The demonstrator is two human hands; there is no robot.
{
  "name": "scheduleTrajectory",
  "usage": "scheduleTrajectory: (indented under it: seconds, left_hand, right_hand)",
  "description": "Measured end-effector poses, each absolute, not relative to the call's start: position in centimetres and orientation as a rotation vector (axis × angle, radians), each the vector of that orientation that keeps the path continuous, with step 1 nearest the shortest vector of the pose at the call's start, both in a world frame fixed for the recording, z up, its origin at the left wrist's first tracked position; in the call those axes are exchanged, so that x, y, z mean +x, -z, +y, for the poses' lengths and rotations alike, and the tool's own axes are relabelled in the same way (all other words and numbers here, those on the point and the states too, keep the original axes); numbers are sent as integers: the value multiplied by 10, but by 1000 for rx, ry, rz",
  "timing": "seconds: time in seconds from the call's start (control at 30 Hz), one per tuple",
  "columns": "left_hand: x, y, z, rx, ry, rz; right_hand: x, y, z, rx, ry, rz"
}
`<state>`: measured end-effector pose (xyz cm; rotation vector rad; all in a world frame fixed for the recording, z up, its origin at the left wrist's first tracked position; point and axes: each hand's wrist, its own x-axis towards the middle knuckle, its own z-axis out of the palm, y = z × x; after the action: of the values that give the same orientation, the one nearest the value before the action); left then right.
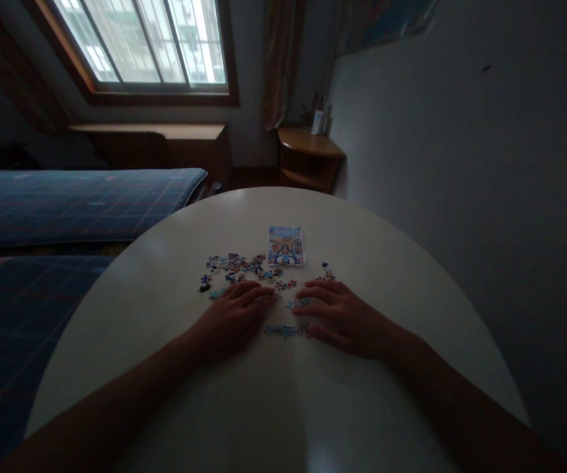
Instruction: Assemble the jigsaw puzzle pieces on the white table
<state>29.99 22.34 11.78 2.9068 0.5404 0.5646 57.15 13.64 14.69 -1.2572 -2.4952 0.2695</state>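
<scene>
My left hand (238, 315) lies low over the white table with its fingers stretched out, beside a loose heap of jigsaw puzzle pieces (234, 263). Part of that heap is hidden behind its knuckles. Opposite it, my right hand (345, 316) has its fingers spread, and no piece shows in its grasp. Its thumb tip is at the right end of a short joined strip of puzzle pieces (283, 330). Under or just beside its fingertips sits a light blue puzzle piece (297, 303). A few more pieces (327, 271) lie beyond the right fingers.
A colourful picture card (286, 246) lies past the pieces on the round white table (391, 263). A bed with a plaid mattress (76, 203) stands to the left. A wall (460, 144) runs along the right; a corner shelf (307, 141) is behind.
</scene>
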Motion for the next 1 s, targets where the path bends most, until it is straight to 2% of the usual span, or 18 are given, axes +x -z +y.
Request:
scheduleTrajectory:
  seconds: [0.33, 0.5, 0.73, 1.0]
  left_hand:
    - [277, -125, 243, 2928, -675, 668]
    - [275, -122, 254, 2876, -835, 965]
    - [273, -110, 255, 2919, -534, 948]
    - [276, -109, 256, 2903, -544, 899]
  right_hand:
    - [595, -138, 143, -1309, -217, -2464]
    - [599, -133, 147, -1306, -161, -2407]
    - [599, -131, 148, -1280, -161, -2368]
    - [598, -131, 148, -1279, -164, -2359]
